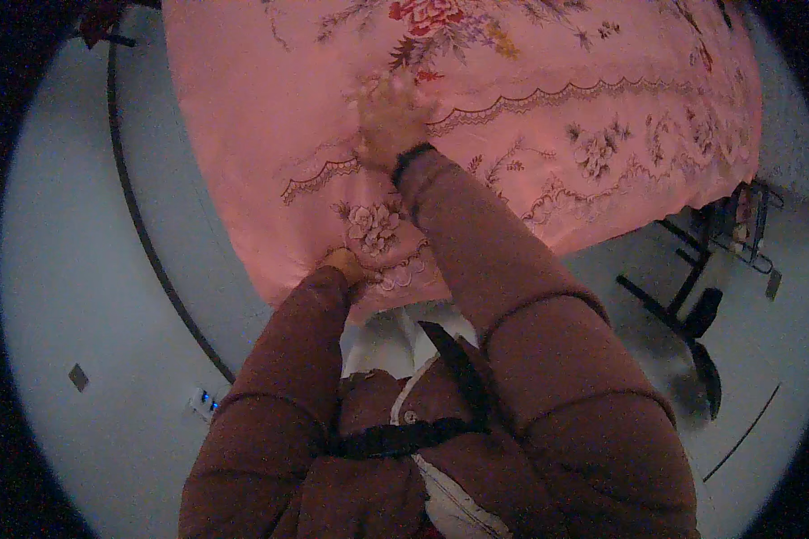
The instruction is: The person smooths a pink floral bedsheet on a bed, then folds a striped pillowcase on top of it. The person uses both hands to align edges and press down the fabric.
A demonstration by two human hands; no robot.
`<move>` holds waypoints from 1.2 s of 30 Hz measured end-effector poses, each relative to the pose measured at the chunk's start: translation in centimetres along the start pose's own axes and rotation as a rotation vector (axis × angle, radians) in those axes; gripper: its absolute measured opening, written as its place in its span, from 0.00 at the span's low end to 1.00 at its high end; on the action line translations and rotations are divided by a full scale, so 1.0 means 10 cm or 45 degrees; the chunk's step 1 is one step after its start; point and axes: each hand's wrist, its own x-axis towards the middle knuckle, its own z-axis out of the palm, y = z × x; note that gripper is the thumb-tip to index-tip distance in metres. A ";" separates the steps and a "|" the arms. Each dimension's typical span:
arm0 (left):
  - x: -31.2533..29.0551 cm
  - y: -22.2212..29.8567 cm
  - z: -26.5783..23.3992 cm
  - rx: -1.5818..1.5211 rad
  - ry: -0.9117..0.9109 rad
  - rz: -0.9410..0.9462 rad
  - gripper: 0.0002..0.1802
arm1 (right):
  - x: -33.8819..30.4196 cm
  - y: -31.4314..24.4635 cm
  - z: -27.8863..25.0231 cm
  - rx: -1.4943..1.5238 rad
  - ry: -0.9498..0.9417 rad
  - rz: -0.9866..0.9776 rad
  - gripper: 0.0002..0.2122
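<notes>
— Where the near edge of the sheet (pixel 476 153) hangs closest to the body, pinched by the left hand (pixel 343 266): fingers together, closed on a fold of pink cloth just beside a printed rose.

— And the right hand (pixel 388 121)?

— Stretched well forward, lying on top of the same sheet, near the scalloped line of the pattern. Blurred, though; cannot tell whether spread flat or gripping a bunch of cloth.

— Both wrapped in sleeves?

— Yes, dark red padded sleeves (pixel 503 269), with a black band at the right wrist. Below them, a black strap (pixel 404 438) across the chest and a bit of white shirt.

— Where exactly lies the sheet?

— Draped over the bed, filling the upper middle and right of the view, pink with flower sprays and a wavy border, its corner dropping toward the left hand.

— Around it?

— Pale grey floor (pixel 72 269) on the left, crossed by a dark curved line. Off to the right, a black metal stand (pixel 692 305) with splayed legs, well apart from both hands.
</notes>
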 end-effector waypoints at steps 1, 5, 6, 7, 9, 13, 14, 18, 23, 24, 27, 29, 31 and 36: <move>0.02 -0.02 0.01 -0.052 -0.040 0.002 0.34 | -0.13 0.14 -0.04 -0.039 0.071 0.021 0.36; 0.09 -0.12 0.01 -0.225 -0.171 -0.028 0.27 | -0.99 0.84 -0.40 0.081 -0.126 0.212 0.43; 0.12 -0.16 0.04 -0.263 -0.142 -0.044 0.25 | -1.19 0.99 -0.49 0.051 -0.151 0.255 0.42; 0.15 -0.20 0.07 -0.299 -0.110 -0.060 0.24 | -1.38 1.13 -0.59 0.030 -0.151 0.290 0.40; 0.23 -0.31 0.14 -0.380 -0.056 -0.035 0.22 | -1.78 1.37 -0.73 -0.025 -0.151 0.383 0.37; 0.26 -0.37 0.15 -0.103 -0.070 0.197 0.23 | -2.55 1.68 -0.77 -0.243 -0.202 0.553 0.35; 0.24 -0.32 0.10 0.302 -0.096 0.193 0.22 | -2.69 1.70 -0.71 -0.276 -0.207 0.546 0.35; -0.02 -0.04 -0.11 0.667 -0.357 0.357 0.17 | -3.16 1.56 -0.45 -0.139 -0.226 0.884 0.36; -0.14 0.18 -0.18 0.448 -0.250 0.270 0.16 | -3.41 1.33 -0.64 -0.104 -0.850 1.420 0.38; -0.12 0.18 -0.17 0.390 -0.208 0.170 0.17 | -3.36 1.21 -0.68 -0.177 -0.605 1.429 0.37; -0.06 0.15 -0.10 -0.012 -0.254 -0.022 0.22 | -3.03 0.78 -0.89 0.141 -0.011 1.327 0.34; -0.06 0.14 -0.09 0.383 -0.108 0.329 0.25 | -2.42 0.37 -0.76 0.442 0.180 0.858 0.29; -0.10 0.13 -0.12 0.417 -0.012 0.438 0.27 | -1.69 -0.19 -0.52 0.501 0.175 0.469 0.27; -0.08 0.15 -0.14 0.276 -0.034 0.348 0.28 | -0.24 -1.46 0.06 -0.487 0.140 -0.076 0.24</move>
